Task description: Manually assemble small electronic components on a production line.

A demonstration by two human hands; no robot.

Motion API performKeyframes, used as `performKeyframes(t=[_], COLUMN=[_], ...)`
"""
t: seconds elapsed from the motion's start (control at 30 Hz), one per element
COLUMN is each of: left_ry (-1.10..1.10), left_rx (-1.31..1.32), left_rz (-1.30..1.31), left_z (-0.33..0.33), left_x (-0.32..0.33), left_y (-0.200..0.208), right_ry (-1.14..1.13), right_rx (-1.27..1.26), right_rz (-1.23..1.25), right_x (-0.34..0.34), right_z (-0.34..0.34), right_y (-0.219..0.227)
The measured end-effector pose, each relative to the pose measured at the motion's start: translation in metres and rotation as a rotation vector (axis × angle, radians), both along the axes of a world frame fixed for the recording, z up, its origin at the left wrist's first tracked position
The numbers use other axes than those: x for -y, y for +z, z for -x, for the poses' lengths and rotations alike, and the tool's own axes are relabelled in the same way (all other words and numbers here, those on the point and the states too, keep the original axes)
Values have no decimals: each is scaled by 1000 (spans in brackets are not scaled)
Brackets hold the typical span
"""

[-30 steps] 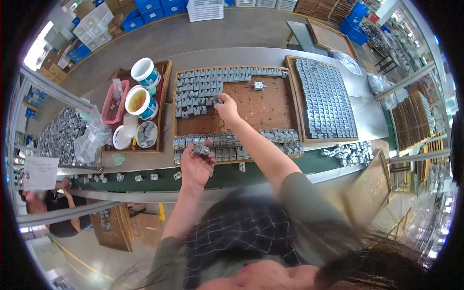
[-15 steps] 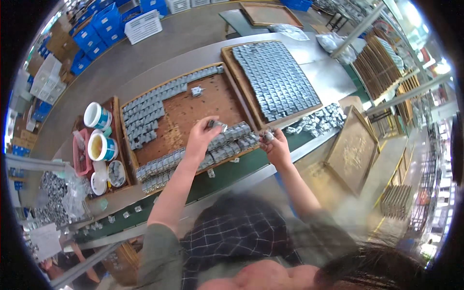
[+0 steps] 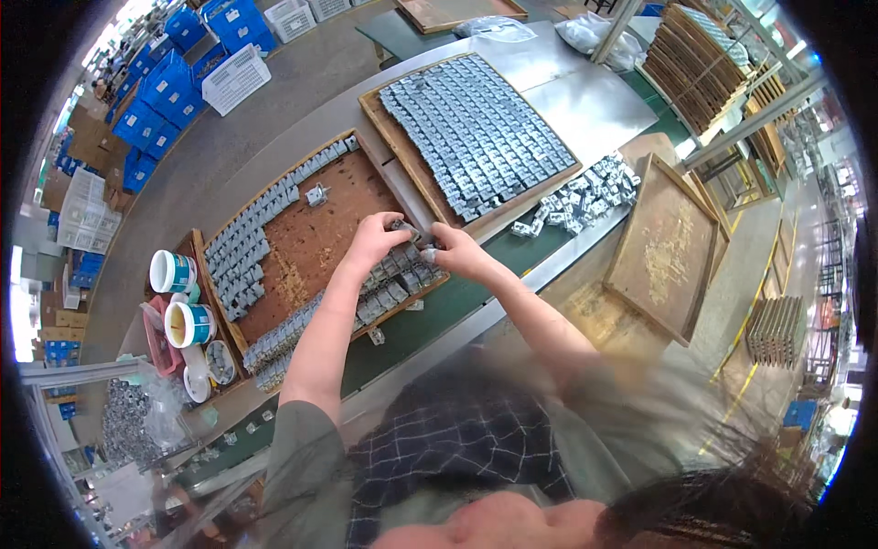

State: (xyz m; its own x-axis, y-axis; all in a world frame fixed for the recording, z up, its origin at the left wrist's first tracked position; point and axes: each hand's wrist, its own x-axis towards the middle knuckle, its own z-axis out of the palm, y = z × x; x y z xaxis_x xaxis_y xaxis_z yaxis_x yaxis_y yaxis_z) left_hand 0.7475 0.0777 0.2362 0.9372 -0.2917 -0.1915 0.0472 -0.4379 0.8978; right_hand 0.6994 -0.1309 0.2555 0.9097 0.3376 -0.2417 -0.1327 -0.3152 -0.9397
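My left hand [image 3: 373, 242] is over the right end of a partly filled wooden tray [image 3: 340, 220], fingers closed on a small grey metal part [image 3: 401, 225]. Right beside it, my right hand [image 3: 460, 253] is closed, fingertips pinched at a small greyish piece [image 3: 427, 254] too hidden to identify. The two hands' fingertips nearly meet. Under them, rows of similar metal parts [image 3: 315, 317] line the tray's near side. More rows [image 3: 240, 261] fill its left and far sides. One loose part [image 3: 316, 194] sits alone on the brown tray bottom.
A second wooden tray [image 3: 530, 195], full of metal parts, stands behind to the right. Next to it lies a loose heap of parts [image 3: 585, 194]. White tubs [image 3: 190, 324] stand at the left. An empty-looking wooden tray [image 3: 663, 252] leans at the right, near stacked trays [image 3: 695, 69].
My right hand has moved left to meet my left hand above the near rows. The whole view has turned slightly, so the trays appear shifted left.
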Motion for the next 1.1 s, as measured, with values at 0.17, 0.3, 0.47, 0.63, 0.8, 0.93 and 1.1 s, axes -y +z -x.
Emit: performKeyframes(t=[0.17,0.3,0.47,0.63,0.8,0.93,1.1], left_ry=[1,-74,-150,-185,45,87,-111], left_rx=[-117,-182,-176,-130,-2,405,298], left_rz=[57,5,-100,-386,-199,-199,-423], left_z=[-2,-8,-9,-10,16,102,195], left_x=[16,5,9,18,18,46,67], left_y=[23,10,11,16,16,32,-5], right_ry=[184,201,-212,-244,-306,-292,-215], right_rx=[259,209,-212,-308,-388,-468,-678], right_rz=[62,32,-459,-546,-561,-483,-709], right_x=[10,16,50,79,96,112,109], right_z=[-8,-5,18,38,60,93,121], right_y=[-5,-8,-28,-39,-38,-53,-54])
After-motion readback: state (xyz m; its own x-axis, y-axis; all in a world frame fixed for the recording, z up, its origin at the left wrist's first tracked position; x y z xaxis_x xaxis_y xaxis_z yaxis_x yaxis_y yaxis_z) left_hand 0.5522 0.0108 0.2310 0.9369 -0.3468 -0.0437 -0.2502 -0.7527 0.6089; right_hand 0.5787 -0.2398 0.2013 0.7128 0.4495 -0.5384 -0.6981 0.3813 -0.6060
